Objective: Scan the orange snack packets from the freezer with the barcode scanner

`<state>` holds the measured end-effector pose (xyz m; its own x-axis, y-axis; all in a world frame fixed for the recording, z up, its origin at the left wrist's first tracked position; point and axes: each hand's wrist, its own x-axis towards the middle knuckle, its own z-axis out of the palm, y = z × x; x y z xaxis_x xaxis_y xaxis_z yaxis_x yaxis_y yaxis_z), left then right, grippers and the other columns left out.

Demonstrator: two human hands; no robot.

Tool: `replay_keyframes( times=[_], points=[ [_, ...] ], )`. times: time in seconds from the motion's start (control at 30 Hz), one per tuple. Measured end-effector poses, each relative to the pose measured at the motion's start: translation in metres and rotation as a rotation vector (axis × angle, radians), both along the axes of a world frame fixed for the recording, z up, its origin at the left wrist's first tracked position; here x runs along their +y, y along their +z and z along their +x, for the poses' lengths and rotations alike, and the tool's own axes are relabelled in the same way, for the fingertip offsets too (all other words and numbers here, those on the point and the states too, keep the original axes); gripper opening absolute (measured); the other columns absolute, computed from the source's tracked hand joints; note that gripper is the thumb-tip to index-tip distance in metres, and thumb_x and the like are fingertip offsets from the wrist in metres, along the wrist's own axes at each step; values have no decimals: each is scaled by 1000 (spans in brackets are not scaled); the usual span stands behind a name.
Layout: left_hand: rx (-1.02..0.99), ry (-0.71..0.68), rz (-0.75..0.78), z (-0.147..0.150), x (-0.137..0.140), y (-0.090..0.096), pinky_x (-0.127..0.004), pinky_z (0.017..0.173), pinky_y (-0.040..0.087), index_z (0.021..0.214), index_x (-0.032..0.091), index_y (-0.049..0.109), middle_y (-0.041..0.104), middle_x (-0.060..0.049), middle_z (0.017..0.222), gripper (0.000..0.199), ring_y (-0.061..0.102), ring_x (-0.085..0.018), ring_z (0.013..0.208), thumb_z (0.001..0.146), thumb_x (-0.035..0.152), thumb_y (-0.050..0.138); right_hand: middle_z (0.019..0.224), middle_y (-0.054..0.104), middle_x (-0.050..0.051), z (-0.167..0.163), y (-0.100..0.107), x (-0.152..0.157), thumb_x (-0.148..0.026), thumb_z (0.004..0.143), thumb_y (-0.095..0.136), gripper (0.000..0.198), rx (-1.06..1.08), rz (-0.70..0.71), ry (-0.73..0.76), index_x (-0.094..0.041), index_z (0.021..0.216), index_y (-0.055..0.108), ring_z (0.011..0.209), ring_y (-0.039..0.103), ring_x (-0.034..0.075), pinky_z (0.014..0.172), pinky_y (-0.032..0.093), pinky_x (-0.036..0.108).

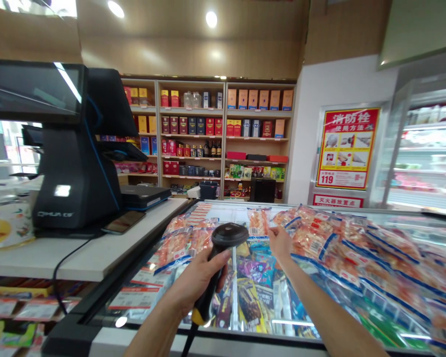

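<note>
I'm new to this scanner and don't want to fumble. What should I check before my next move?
1. Scanner secure in the left hand: ok, fingers wrap its handle.
2. Right hand at the packet: ok, fingertips are at its right edge.
3. Firm grip on that packet: cannot tell.
4. Barcode uncovered: ok, it shows at the packet's lower part.
5. Scanner window aimed at the barcode: cannot tell, the window is hidden.
6. Cable free: cannot tell, it leaves the view.

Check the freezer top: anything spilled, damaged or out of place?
No spill or damage stands out. The blue-edged food bags look untidy, heaped and overlapping at uneven angles across the right side of the glass-topped chest freezer.
</note>
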<state>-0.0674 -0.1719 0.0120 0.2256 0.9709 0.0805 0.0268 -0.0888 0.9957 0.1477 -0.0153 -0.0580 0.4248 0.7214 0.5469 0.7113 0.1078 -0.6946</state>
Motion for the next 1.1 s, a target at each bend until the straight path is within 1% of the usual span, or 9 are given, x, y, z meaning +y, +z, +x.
replay_keyframes(
  times=[0.1,0.2,0.33,0.47,0.63,0.73,0.9,1.0,1.1],
  points=[
    [14,-10,-18,1,-2,0,-19,43,30,56,16,44,44,5,41,30,39,-6,38,70,43,46,71,63,5,-1,0,0,-28,69,41,20,-12,13,-10,-16,72,57,66,55,15,58,35,22],
    [41,-24,-3,-1,1,-3,-18,43,31,57,16,45,45,5,41,31,40,-6,39,70,43,46,72,63,5,0,1,-1,-28,69,40,21,-20,5,-10,-16,72,57,65,55,15,58,35,22],
    [-38,43,23,-10,8,-3,-19,43,32,62,16,45,47,5,47,29,40,-6,40,69,44,47,72,63,5,-2,-1,0,-28,70,41,20,-45,-49,-24,-16,72,57,66,56,15,56,34,22],
    [-73,120,37,-25,17,5,-19,42,33,64,16,45,48,5,51,29,42,-6,41,67,45,49,73,63,5,-12,-4,3,-27,71,41,20,-113,-116,-1,-16,74,58,69,56,15,59,35,22],
    [-43,200,50,-38,28,15,-19,41,34,65,14,49,49,4,51,33,42,-6,41,65,47,51,74,63,5,-41,-6,9,-26,71,41,19,-159,-224,56,-16,73,58,71,57,16,59,35,22],
    [-64,192,29,-39,35,17,-19,41,34,65,14,49,49,3,51,33,42,-6,41,64,47,51,72,63,5,-64,-5,16,-27,71,42,19,-170,-256,87,-17,72,58,72,57,16,59,36,23],
    [-80,175,1,-40,52,21,-18,39,34,66,15,46,50,4,52,31,43,-6,40,64,45,53,72,64,7,-98,1,28,-24,71,41,19,-183,-263,138,-17,72,59,71,58,17,59,37,24],
    [-48,204,-1,-46,60,29,-17,37,33,64,17,43,49,5,48,31,41,-5,37,64,46,52,73,64,8,-117,6,34,-23,71,42,19,-186,-258,215,-16,70,60,72,58,17,59,38,24],
    [0,239,-25,-55,61,44,-16,35,32,62,17,42,48,5,45,32,41,-5,35,64,47,52,71,64,7,-136,9,36,-21,71,42,21,-154,-267,306,-16,69,62,70,58,16,59,39,22]
  ],
)
